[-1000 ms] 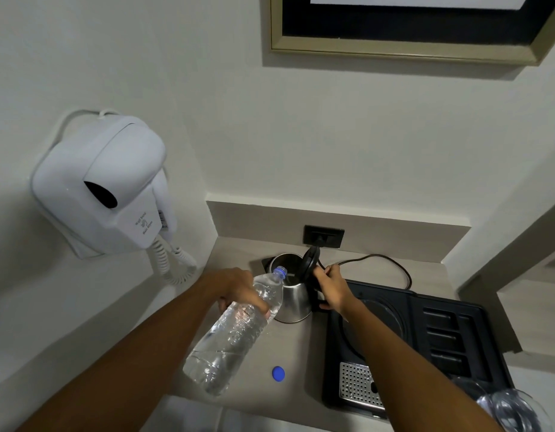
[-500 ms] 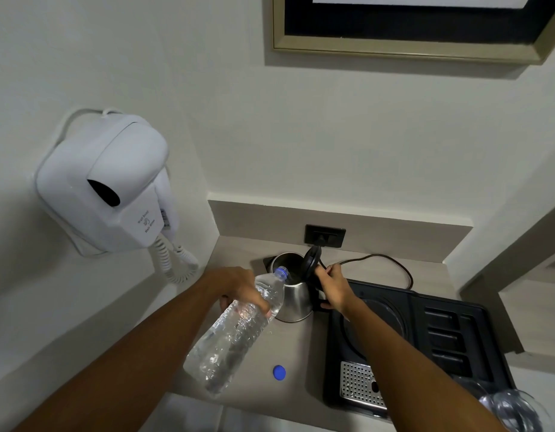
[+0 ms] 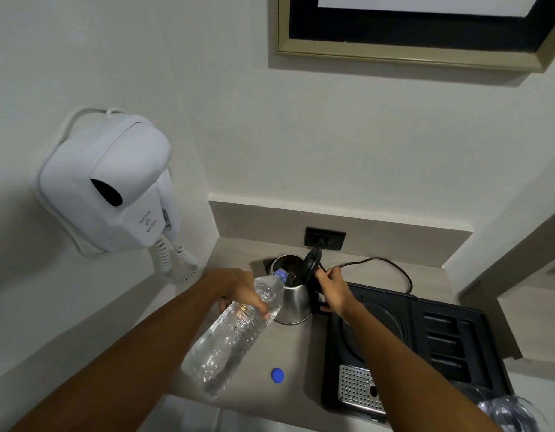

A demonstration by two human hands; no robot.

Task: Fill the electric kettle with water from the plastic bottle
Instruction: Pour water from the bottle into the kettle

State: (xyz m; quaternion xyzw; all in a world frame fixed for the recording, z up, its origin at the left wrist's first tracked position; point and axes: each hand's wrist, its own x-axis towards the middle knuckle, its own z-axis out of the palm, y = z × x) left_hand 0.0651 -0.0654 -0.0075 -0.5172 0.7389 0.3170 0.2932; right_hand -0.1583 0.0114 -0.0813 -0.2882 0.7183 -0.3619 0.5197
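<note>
A steel electric kettle (image 3: 293, 302) stands on the beige counter with its black lid (image 3: 312, 263) flipped up. My right hand (image 3: 330, 289) grips the kettle's black handle. My left hand (image 3: 239, 289) holds a clear plastic bottle (image 3: 235, 335) by its upper part. The bottle is uncapped and tilted, its blue-ringed mouth (image 3: 281, 273) resting over the kettle's open rim. Water fills much of the bottle. Its blue cap (image 3: 277, 375) lies on the counter in front of the kettle.
A black tray (image 3: 450, 335) with a metal drip grate (image 3: 359, 389) sits to the right of the kettle. The kettle's cord (image 3: 394, 268) runs to a wall socket (image 3: 325, 239). A white hair dryer (image 3: 111, 191) hangs on the left wall. Glasses (image 3: 513, 413) stand at the bottom right.
The bottle's mouth has edged slightly further over the kettle's rim. Both hands keep their grips and the kettle stays put.
</note>
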